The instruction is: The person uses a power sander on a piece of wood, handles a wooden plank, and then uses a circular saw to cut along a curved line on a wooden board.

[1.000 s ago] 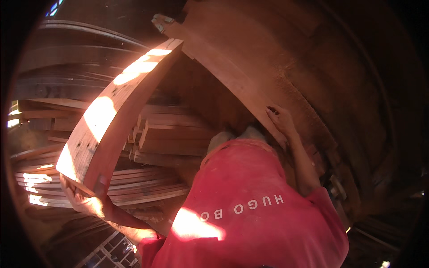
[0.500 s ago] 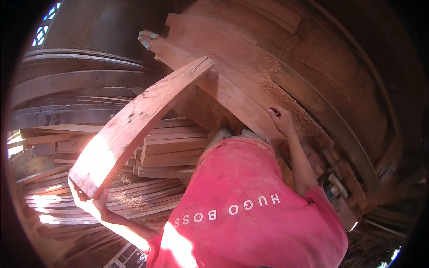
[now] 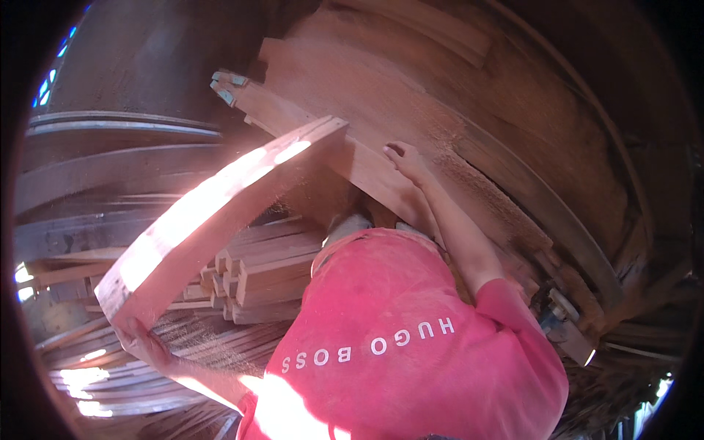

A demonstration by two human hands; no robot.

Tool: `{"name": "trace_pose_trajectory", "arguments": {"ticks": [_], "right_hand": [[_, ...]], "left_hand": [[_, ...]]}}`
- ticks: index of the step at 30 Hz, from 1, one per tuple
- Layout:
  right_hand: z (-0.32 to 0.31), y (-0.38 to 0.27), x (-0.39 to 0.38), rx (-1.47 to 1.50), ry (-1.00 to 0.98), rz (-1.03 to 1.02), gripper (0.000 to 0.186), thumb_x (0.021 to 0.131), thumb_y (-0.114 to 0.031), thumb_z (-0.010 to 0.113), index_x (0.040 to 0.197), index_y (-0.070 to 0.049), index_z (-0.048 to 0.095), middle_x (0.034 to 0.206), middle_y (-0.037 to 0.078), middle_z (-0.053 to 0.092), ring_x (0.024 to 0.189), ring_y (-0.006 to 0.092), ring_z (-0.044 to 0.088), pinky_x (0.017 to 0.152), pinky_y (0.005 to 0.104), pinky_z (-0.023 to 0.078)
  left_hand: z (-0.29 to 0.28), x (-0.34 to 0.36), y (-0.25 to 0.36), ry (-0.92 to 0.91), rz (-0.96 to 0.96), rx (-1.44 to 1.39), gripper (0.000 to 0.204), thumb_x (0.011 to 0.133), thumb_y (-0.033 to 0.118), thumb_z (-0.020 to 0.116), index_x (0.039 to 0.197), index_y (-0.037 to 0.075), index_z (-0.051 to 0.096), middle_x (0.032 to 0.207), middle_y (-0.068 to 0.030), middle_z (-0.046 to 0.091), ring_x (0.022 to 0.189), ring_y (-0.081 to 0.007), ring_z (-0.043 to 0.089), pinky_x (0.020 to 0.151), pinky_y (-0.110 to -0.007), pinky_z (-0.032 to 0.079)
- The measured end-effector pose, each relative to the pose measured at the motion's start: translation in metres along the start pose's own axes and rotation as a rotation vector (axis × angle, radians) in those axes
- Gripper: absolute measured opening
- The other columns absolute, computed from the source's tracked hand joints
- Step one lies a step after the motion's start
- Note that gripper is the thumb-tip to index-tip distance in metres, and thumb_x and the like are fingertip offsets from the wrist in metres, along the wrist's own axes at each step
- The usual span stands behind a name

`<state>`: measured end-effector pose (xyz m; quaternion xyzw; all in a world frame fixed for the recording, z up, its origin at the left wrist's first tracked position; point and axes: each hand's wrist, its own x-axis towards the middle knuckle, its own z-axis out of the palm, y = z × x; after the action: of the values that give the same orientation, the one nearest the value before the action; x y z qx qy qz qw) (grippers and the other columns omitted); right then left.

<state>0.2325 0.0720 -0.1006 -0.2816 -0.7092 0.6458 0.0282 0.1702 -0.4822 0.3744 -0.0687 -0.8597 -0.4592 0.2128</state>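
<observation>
A long, thick wooden plank [image 3: 227, 220] slants from the lower left up to the bench, and sunlight falls brightly on its upper face. My left hand [image 3: 143, 343] grips its near end from below, with the fingers partly hidden by the wood. The plank's far end overlaps a straight wooden board [image 3: 378, 176] along the near edge of the sawdust-covered bench [image 3: 352, 81]. Over that board, to the right of the plank's far end, my right hand [image 3: 408, 161] hovers with loosely bent fingers, thumb apart, seemingly holding nothing.
Short squared timber pieces [image 3: 279, 268] are stacked below the plank. Thin slats [image 3: 205, 352] lie in a pile at the lower left, and long boards [image 3: 125, 176] lean farther back. A long curved board [image 3: 543, 191] runs along the bench at right.
The plank has rolled so more of its side shows, and its near end has shifted left with my left hand. My right hand has moved left along the board, closer to the plank's far end.
</observation>
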Motion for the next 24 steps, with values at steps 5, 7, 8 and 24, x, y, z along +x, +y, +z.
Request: {"name": "trace_pose_trajectory", "arguments": {"ticks": [5, 7, 8, 24], "right_hand": [[0.100, -0.016, 0.090, 0.254, 0.053, 0.325, 0.056, 0.102, -0.053, 0.050, 0.125, -0.005, 0.066, 0.114, 0.007, 0.069, 0.092, 0.0172, 0.065, 0.068, 0.0338, 0.056], [0.107, 0.025, 0.123, 0.363, 0.132, 0.347, 0.056, 0.103, -0.054, 0.046, 0.123, -0.007, 0.067, 0.111, 0.007, 0.069, 0.095, 0.0186, 0.065, 0.069, 0.0346, 0.055], [0.117, 0.039, 0.129, 0.428, 0.159, 0.374, 0.056, 0.103, -0.055, 0.044, 0.122, -0.007, 0.067, 0.110, 0.007, 0.069, 0.097, 0.0193, 0.064, 0.069, 0.0351, 0.054], [0.036, -0.014, -0.034, -0.305, 0.654, 0.647, 0.060, 0.096, -0.048, 0.055, 0.119, 0.006, 0.068, 0.123, 0.030, 0.066, 0.120, 0.0403, 0.062, 0.099, 0.0446, 0.048]], "left_hand": [[-0.020, 0.052, -0.065, 0.085, -0.050, -0.159, 0.067, 0.092, 0.030, 0.076, 0.142, -0.004, 0.047, 0.137, -0.0155, 0.056, 0.125, -0.0240, 0.054, 0.109, -0.037, 0.041], [-0.008, 0.077, -0.100, 0.053, -0.060, -0.247, 0.066, 0.092, 0.029, 0.076, 0.142, -0.004, 0.046, 0.136, -0.0153, 0.057, 0.125, -0.0238, 0.055, 0.109, -0.038, 0.041], [-0.005, 0.094, -0.111, 0.034, -0.066, -0.264, 0.066, 0.092, 0.028, 0.076, 0.142, -0.004, 0.046, 0.136, -0.0152, 0.057, 0.124, -0.0238, 0.055, 0.109, -0.038, 0.041], [0.218, 0.294, -0.231, -0.539, -0.439, -0.132, 0.055, 0.094, 0.023, 0.074, 0.138, -0.001, 0.051, 0.125, -0.0084, 0.063, 0.111, -0.0181, 0.061, 0.094, -0.031, 0.050]]}}
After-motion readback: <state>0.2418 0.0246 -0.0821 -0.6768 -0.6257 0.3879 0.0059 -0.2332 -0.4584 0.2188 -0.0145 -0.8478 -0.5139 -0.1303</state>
